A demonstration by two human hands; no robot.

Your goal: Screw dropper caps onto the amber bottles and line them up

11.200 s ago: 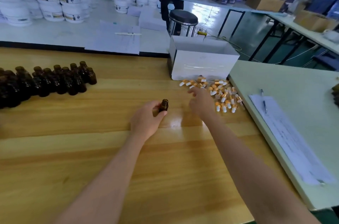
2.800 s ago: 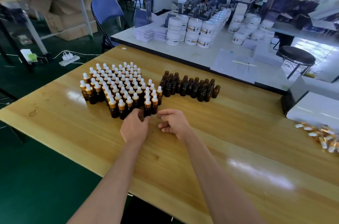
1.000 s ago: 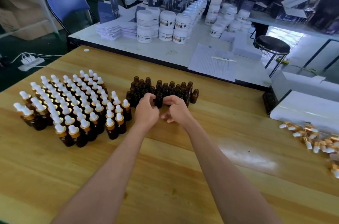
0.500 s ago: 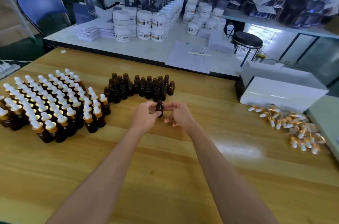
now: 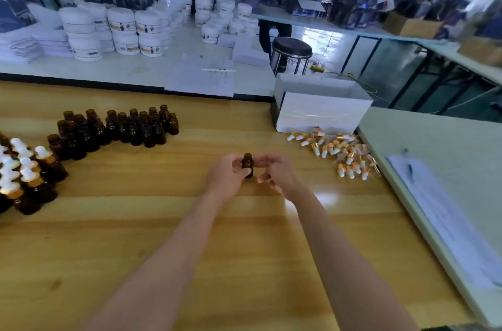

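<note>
My left hand (image 5: 226,177) grips one uncapped amber bottle (image 5: 247,162) upright over the middle of the wooden table (image 5: 163,222). Just to its right, my right hand (image 5: 279,173) holds nothing, its fingers spread and close to the bottle. A cluster of uncapped amber bottles (image 5: 119,127) stands at the back left. Capped bottles with white dropper bulbs (image 5: 24,170) fill the far left edge. A loose pile of dropper caps (image 5: 336,151) with gold collars lies to the right.
A white box (image 5: 320,110) stands behind the cap pile. A pale side table (image 5: 440,157) with papers and a pen adjoins on the right. Behind, a white table carries stacked white jars (image 5: 122,32), papers and a stool (image 5: 292,49) beyond it.
My view has swung right, so the bottles sit further left and the cap pile nearer. My left hand keeps the bottle; my right hand has drawn slightly away from it.
</note>
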